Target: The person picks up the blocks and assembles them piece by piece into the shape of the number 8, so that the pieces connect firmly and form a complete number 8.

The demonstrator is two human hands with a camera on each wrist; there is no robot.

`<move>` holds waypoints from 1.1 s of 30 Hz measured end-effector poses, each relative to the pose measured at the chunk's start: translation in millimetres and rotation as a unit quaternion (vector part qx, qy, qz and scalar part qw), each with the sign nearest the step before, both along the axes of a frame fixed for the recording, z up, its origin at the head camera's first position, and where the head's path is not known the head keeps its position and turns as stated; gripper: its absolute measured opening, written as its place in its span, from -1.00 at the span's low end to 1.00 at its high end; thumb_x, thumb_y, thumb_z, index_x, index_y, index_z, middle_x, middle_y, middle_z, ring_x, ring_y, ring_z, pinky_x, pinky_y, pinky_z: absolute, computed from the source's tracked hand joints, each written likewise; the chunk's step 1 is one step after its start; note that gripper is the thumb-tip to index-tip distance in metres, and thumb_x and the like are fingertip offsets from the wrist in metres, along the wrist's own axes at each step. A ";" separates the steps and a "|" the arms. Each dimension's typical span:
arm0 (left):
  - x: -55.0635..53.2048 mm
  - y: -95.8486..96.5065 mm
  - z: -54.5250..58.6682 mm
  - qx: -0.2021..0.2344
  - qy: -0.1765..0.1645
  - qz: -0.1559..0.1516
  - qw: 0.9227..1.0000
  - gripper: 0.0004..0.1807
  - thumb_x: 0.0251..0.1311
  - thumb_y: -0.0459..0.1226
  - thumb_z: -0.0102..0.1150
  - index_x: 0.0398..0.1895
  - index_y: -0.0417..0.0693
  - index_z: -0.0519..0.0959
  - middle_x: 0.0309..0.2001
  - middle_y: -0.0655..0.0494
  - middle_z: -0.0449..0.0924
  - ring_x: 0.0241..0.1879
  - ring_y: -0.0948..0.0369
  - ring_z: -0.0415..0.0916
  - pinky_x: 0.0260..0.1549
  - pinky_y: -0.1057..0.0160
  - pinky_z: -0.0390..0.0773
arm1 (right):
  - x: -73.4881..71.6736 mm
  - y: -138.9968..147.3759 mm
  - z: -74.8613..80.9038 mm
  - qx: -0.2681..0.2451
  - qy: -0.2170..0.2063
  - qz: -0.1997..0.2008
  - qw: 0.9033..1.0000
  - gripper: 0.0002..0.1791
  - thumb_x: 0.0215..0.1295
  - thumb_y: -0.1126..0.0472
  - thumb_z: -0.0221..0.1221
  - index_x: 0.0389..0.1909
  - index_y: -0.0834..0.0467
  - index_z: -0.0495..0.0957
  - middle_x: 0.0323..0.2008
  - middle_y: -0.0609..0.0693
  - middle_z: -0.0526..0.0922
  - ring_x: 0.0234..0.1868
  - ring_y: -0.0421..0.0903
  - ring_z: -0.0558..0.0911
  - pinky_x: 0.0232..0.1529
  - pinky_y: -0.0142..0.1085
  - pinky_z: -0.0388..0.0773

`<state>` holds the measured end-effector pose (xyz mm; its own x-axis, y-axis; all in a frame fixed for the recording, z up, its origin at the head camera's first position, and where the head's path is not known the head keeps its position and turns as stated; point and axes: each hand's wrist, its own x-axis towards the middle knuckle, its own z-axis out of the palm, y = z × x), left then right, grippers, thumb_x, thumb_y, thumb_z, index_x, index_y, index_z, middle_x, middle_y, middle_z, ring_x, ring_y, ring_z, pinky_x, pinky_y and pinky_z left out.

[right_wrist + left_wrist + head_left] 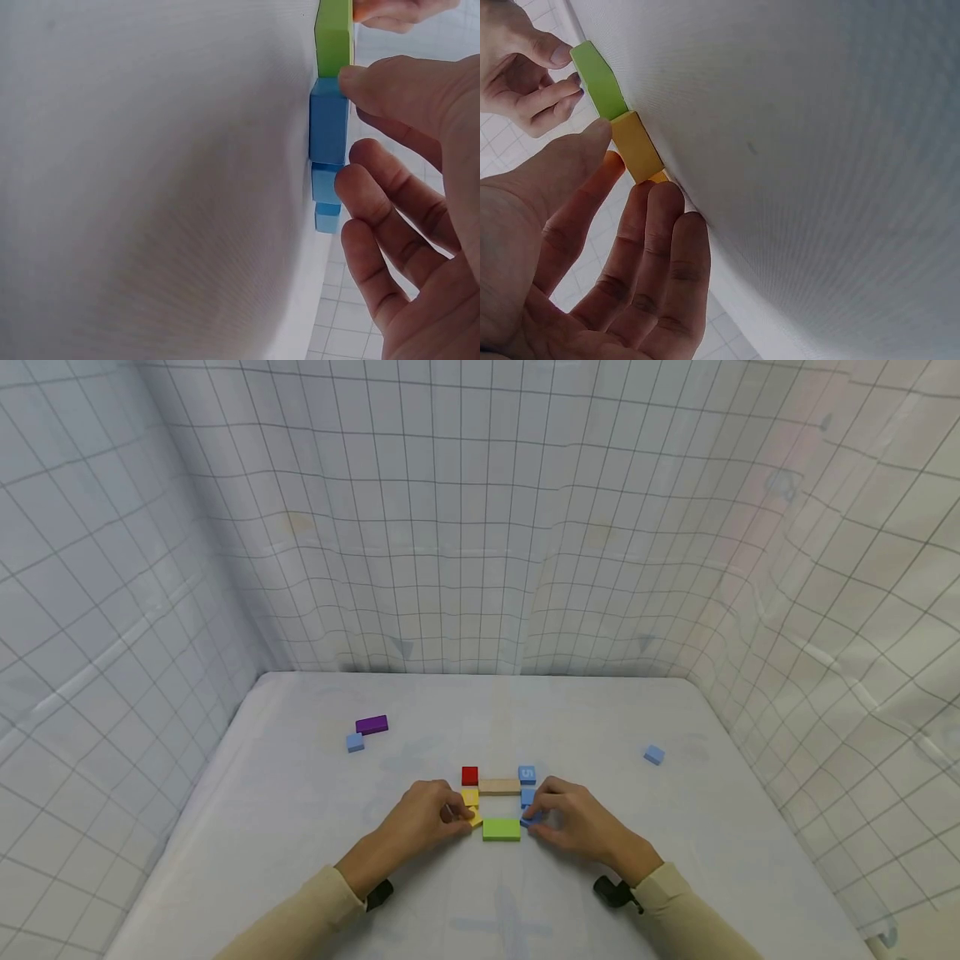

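My left hand pinches a yellow block between thumb and fingers, beside the left end of a lime green block. On the green block's other side, my right hand pinches a darker blue block. Both pinched blocks sit slightly askew in the head view. Behind the left one are another yellow block and a red block. A light blue block and one marked 5 line up on the right. Between the two rows lies a wooden plank.
At the back left of the white table lie a purple block and a small light blue block. Another light blue block lies far right. A gridded white curtain surrounds the back and sides.
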<state>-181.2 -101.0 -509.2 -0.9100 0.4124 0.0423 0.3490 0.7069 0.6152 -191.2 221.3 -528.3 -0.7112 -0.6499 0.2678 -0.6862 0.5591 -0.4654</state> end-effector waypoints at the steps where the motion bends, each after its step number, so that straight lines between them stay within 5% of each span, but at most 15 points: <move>1: 0.3 0.4 -0.1 0.001 -0.002 0.001 1.000 -0.87 0.28 -0.30 0.76 -0.16 0.02 0.97 -0.23 0.24 0.80 -0.27 0.30 0.62 -0.26 0.39 0.67 | -0.1 0.2 0.1 -0.001 0.000 -0.001 1.000 -0.78 0.41 0.27 0.64 -0.02 -0.03 0.91 0.03 -0.15 0.75 0.04 -0.24 0.75 0.14 -0.26 0.82; 19: -5.2 -3.6 5.6 0.024 0.028 0.020 0.999 -0.84 0.31 -0.26 0.75 -0.11 -0.01 0.93 -0.21 0.18 0.82 -0.23 0.29 0.68 -0.23 0.39 0.70 | -6.3 21.7 7.1 -0.038 0.070 -0.017 0.997 -0.82 0.37 0.31 0.65 -0.07 0.10 0.91 -0.07 -0.08 0.77 -0.10 -0.15 0.78 -0.04 -0.22 0.84; 26: -21.6 -8.3 6.9 0.021 0.020 0.075 0.997 -0.81 0.39 -0.22 0.70 -0.02 -0.01 0.92 -0.17 0.16 0.80 -0.18 0.29 0.70 -0.12 0.23 0.83 | -16.7 47.5 7.2 -0.055 0.103 -0.050 0.992 -0.79 0.33 0.34 0.66 -0.09 0.09 0.91 -0.09 -0.08 0.80 -0.16 -0.13 0.78 -0.12 -0.19 0.84; 33: -44.4 -11.9 1.1 0.034 -0.001 0.091 0.995 -0.78 0.46 -0.24 0.63 0.09 -0.01 0.90 -0.07 0.09 0.84 -0.12 0.23 0.73 -0.03 0.13 0.85 | -31.7 82.1 4.8 -0.073 0.133 -0.093 0.984 -0.75 0.28 0.44 0.64 -0.10 0.12 0.90 -0.13 -0.07 0.81 -0.19 -0.07 0.79 -0.16 -0.09 0.84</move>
